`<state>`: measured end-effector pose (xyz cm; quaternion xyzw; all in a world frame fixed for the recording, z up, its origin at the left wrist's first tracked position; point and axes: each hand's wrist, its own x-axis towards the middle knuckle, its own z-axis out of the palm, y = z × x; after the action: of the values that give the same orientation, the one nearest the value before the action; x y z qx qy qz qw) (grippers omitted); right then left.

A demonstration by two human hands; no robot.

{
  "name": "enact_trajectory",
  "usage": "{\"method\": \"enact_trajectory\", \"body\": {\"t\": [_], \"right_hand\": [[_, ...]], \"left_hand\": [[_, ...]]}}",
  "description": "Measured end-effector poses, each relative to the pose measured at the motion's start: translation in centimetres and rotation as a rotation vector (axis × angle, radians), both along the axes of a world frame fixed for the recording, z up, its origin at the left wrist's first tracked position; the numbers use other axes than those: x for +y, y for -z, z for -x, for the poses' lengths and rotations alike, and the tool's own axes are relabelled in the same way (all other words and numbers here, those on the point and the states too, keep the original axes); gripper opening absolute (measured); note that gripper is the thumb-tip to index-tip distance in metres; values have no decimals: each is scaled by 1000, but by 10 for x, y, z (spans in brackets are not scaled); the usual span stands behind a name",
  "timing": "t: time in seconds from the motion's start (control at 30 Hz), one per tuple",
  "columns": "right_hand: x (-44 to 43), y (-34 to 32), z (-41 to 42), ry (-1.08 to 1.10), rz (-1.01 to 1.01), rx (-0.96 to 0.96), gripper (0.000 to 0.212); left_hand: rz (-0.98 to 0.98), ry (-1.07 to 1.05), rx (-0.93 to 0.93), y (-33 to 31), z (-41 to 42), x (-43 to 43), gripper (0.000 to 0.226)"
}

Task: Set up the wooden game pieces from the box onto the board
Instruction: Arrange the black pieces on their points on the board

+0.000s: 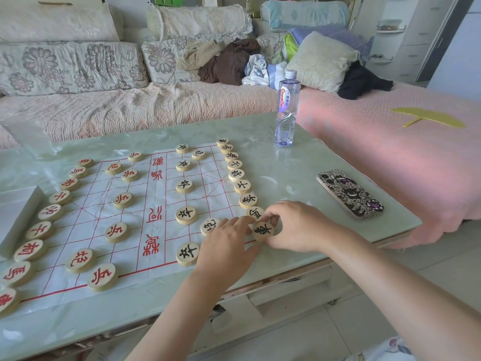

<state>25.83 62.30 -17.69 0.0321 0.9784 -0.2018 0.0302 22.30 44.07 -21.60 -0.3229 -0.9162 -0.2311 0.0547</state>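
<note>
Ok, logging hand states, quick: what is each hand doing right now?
Left hand: open, fingertips touching the black piece.
Right hand: closed, pinching the same black piece.

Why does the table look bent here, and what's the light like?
Head view: the wide-angle lens bows the table edge and stretches the red-marked pieces at the left border. The daylight is soft, with faint shadows and a pale sheen on the tabletop. A pinkish haze covers the bedspread near the water bottle. The left hand, right hand and black-marked piece look sharp.
</note>
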Motion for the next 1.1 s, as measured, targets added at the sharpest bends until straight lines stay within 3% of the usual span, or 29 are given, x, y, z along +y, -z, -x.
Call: {"method": "enact_trajectory", "body": {"t": [0.27, 0.47, 0.7, 0.87, 1.1], "right_hand": [[6, 1, 3, 10, 39, -73, 47], [11, 0, 22, 78, 89, 74, 20], [7, 2, 43, -145, -37, 20, 43], [17, 0, 48, -112, -149, 5, 25], [23, 7, 46, -111, -84, 15, 33]], "left_hand": [[31, 9, 16, -2, 1, 1, 37], [-54, -65, -32, -15, 17, 6, 27], [56, -54, -49, -16, 27, 15, 27], [-13, -36, -105, -16, 31, 14, 26], [-11, -40, -65, -10, 37, 12, 26]]}}
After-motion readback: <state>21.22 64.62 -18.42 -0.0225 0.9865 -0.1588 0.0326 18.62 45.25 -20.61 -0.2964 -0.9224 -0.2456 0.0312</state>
